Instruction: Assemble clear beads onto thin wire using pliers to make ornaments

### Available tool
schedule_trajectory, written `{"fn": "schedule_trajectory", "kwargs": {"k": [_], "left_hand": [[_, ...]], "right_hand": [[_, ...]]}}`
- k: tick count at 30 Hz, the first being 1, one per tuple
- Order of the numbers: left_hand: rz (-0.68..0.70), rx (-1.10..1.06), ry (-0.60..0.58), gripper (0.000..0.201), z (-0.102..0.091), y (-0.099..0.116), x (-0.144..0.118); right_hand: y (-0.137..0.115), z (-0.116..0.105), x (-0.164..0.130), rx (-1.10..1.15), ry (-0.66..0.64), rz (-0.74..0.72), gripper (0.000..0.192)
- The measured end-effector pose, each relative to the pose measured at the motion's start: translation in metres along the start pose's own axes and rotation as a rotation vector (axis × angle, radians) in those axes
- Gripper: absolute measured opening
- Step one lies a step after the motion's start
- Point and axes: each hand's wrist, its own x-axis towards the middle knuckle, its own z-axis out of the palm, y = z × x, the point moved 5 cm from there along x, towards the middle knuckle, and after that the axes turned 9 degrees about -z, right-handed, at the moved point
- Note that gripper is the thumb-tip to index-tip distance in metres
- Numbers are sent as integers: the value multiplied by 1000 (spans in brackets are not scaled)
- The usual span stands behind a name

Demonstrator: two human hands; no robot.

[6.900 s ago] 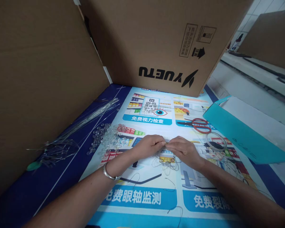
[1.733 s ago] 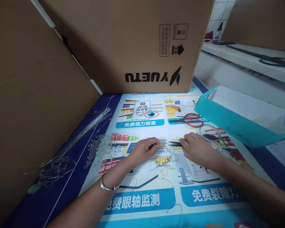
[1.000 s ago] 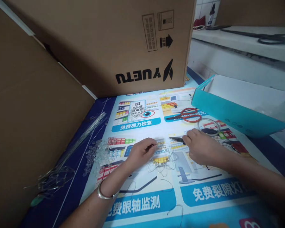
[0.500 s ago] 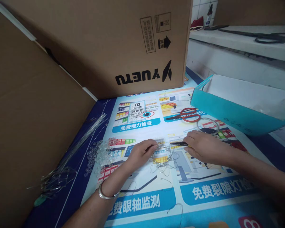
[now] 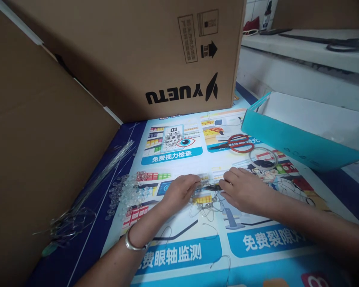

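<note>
My left hand (image 5: pixel 181 190) pinches a thin wire at the top of a tangle of wire pieces with small amber beads (image 5: pixel 206 201) on the printed poster mat (image 5: pixel 179 247). My right hand (image 5: pixel 242 190) grips small dark pliers (image 5: pixel 211 186), whose tip points left and meets the wire at my left fingertips. A silver bangle (image 5: pixel 131 244) circles my left wrist. Loose cut wire bits (image 5: pixel 219 261) lie on the mat near me.
Clear beads (image 5: pixel 127 193) are heaped left of my hands, with a bundle of long wires (image 5: pixel 86 195) beyond. Red-handled scissors (image 5: pixel 235 143) and a wire ring (image 5: pixel 263 158) lie behind. A teal box (image 5: pixel 290 141) stands right; cardboard boxes (image 5: pixel 155 56) wall the back and left.
My right hand left the wire, took the pliers from the mat at the right, and brought their tip leftward to my left fingertips. My left hand stayed on the wire.
</note>
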Motion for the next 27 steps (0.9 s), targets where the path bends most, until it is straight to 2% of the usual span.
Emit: {"fn": "schedule_trajectory", "kwargs": {"k": [17, 27], "left_hand": [[87, 49, 4, 19, 3, 2, 0], [108, 62, -18, 18, 3, 3, 0]], "right_hand": [[-4, 8, 0, -36, 29, 16, 17], [-4, 7, 4, -108, -5, -21, 18]]}}
